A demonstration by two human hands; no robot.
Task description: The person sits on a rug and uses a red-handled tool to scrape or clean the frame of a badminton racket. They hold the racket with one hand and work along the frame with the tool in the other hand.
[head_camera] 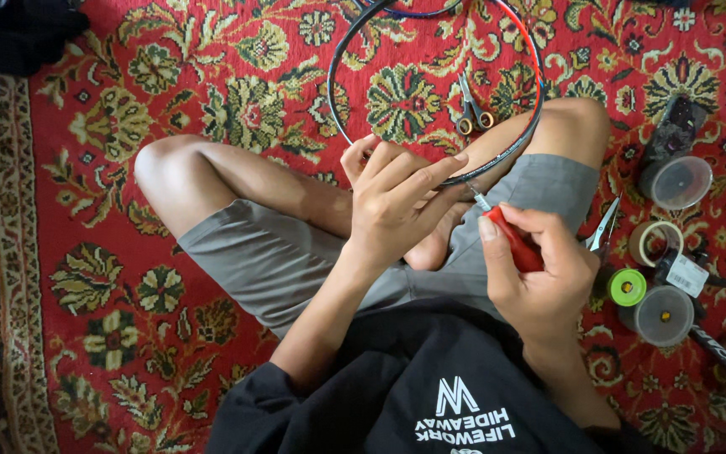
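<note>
Unstrung black-and-red racket hoop [430,92] is resting on the person's bare knees above a red patterned carpet [128,109].
Left hand [397,197] is pinching its near rim, fingers closed; right hand [539,269] is gripping a red-handled awl [510,240] at the frame. No strings are showing yet; scissors [472,109] are lying inside.

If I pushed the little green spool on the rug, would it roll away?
Probably not. The green spool seems to rest on its flat end, so it would likely slide. The rug looks soft and would slow it. Tubs stand close beside it, so it would soon bump them.
</note>
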